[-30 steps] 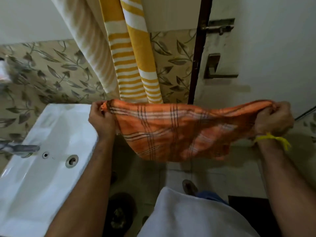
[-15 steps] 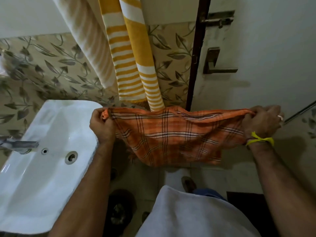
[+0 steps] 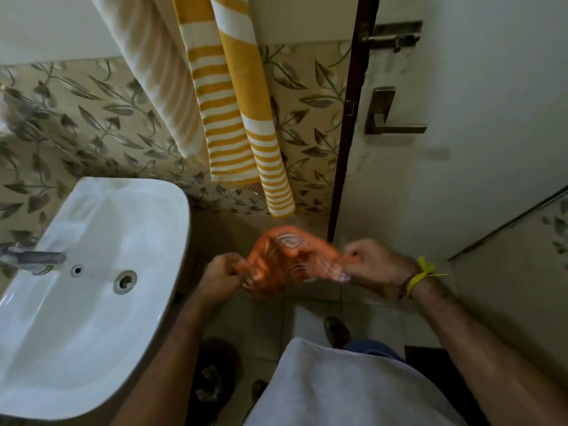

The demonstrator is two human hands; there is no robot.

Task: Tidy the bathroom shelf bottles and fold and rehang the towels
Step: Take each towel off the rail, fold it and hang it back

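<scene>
Towels are our concern, though the largest thing we see is the white sink point(image 3: 92, 302), filling the lower left with its tap point(image 3: 33, 260) at the left edge and two round openings in the basin. Right of it stands the pale door point(image 3: 461, 118), with a dark frame edge, a lever handle point(image 3: 390, 118) and a bolt point(image 3: 393, 36) above it. Between sink and door, against the leaf-patterned tiles point(image 3: 76, 124), hangs a yellow-and-white striped towel point(image 3: 242, 118), its long axis running from the top of the view down and slightly right, the lower end pointing at the floor; a paler cream towel point(image 3: 159, 87) hangs just beside it on the left. Below these, over the floor tiles, we hold the orange checked towel point(image 3: 285, 265) bunched between our hands (it is blurred, so its folds are hard to read); its long axis lies roughly level, left to right. Our left hand point(image 3: 221, 272) has its fingers curled tight on the towel's left end, and our right hand point(image 3: 378, 269), with a yellow wrist band point(image 3: 421, 275), pinches the right end.
</scene>
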